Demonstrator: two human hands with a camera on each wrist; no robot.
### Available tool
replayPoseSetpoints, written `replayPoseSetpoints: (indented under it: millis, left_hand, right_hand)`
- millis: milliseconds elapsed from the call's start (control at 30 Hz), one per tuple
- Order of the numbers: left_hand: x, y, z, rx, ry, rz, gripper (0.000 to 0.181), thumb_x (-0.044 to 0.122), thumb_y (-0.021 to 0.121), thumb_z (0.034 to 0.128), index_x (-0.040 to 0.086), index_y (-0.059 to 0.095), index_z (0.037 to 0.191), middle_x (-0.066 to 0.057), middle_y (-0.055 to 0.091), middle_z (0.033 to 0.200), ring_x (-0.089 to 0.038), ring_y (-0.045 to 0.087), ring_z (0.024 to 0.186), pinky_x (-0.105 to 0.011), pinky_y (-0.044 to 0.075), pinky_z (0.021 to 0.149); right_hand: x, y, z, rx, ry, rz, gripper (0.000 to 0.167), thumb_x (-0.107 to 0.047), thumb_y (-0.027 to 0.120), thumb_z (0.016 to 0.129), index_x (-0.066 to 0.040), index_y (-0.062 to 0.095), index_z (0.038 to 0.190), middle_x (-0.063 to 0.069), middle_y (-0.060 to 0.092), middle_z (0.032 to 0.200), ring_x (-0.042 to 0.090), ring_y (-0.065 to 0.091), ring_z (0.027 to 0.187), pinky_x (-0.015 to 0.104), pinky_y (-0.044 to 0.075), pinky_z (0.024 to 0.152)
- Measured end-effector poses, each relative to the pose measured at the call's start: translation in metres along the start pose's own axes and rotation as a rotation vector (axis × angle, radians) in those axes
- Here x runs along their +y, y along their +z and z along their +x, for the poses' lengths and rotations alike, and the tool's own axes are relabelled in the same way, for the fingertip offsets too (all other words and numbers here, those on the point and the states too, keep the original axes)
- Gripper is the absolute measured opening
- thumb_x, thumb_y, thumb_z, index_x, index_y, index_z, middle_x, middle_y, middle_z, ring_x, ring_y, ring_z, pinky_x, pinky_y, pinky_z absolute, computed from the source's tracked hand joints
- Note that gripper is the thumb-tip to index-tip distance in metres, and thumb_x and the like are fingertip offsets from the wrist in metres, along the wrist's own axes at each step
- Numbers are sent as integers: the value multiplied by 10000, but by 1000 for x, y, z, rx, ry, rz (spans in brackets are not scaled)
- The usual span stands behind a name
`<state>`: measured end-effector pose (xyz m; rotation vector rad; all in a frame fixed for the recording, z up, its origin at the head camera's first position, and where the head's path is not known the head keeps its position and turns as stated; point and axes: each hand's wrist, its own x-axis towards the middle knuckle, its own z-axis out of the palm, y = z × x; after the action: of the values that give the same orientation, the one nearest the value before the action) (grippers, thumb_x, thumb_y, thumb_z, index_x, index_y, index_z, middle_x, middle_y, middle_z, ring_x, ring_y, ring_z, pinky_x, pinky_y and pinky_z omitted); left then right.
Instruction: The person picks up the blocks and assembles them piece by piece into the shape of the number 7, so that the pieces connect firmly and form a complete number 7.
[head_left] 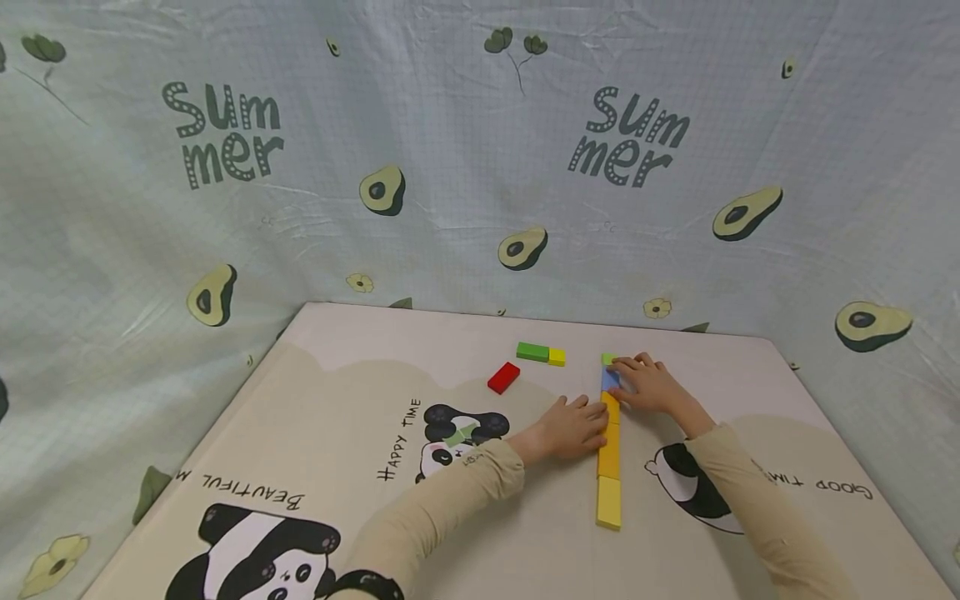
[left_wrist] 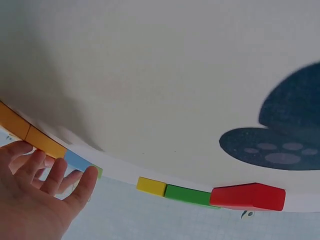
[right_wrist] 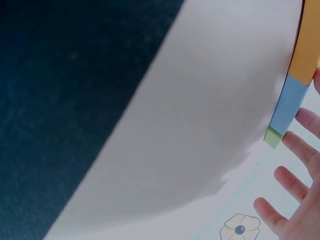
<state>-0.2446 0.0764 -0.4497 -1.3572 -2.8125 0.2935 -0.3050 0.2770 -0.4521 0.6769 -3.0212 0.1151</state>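
Observation:
A straight row of blocks runs away from the person on the table. It has a yellow block (head_left: 609,503) at the near end, orange blocks (head_left: 609,450) in the middle, then a blue block (head_left: 610,379) and a small light green block (right_wrist: 273,137) at the far end. From the left side my left hand (head_left: 567,428) touches the orange blocks with loosely bent fingers. On the opposite side my right hand (head_left: 651,385) lies spread, its fingertips against the blue block and the far part of the row. Neither hand wraps round a block.
Left of the row lie a red block (head_left: 504,377), a green block (head_left: 532,352) and a small yellow block (head_left: 557,357) whose end meets the green one. Panda drawings cover parts of the tabletop (head_left: 337,367). A printed curtain (head_left: 450,125) hangs behind the table's far edge.

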Motion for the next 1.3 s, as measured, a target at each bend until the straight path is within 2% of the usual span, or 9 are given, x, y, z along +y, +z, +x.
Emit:
replayPoseSetpoints:
  millis: [267,567,800,967,1300]
  left_hand:
    - [0,1,0,24,11,27,438,441,280,950,255,393,1331,71,374,1374,-147,376,1212,-375,395,969]
    - [-1,2,2,3,-2,-59,490,472,287,938,235,354,1362,68,360,1398,-161,387,1217,-387,383,985]
    - [-3,7,-1,18,14,-100,490,460,292,942,234,331,1375,73,340,1418,-155,369,1241,-378,367,1001]
    - [-12,9,-5,24,9,-107,483,433,289,951,234,305,1391,73,342,1424,-152,354,1262,-360,357,1012]
    - [-40,13,-12,110,-27,-49,454,369,334,955,182,344,1368,31,415,1370,-147,373,1232,-308,356,1007]
  right_hand:
    - [-2,-2,-2,22,-23,-4,445,-345,608,816,-86,554,1174,142,506,1225,360,393,1086,551,350,862]
    - [0,-4,-4,38,-32,1,456,-370,618,803,-89,579,1160,130,546,1166,340,419,1039,525,371,817]
    - [1,-5,-6,29,-25,16,486,-400,611,801,-96,568,1178,141,545,1184,337,425,1035,522,382,817]
    - [1,-3,-6,43,-40,22,477,-390,610,800,-102,566,1178,125,546,1179,315,427,1012,489,388,786]
    - [-1,-6,-4,26,-36,12,487,-391,608,798,-97,561,1183,140,535,1183,319,426,1002,476,389,776]
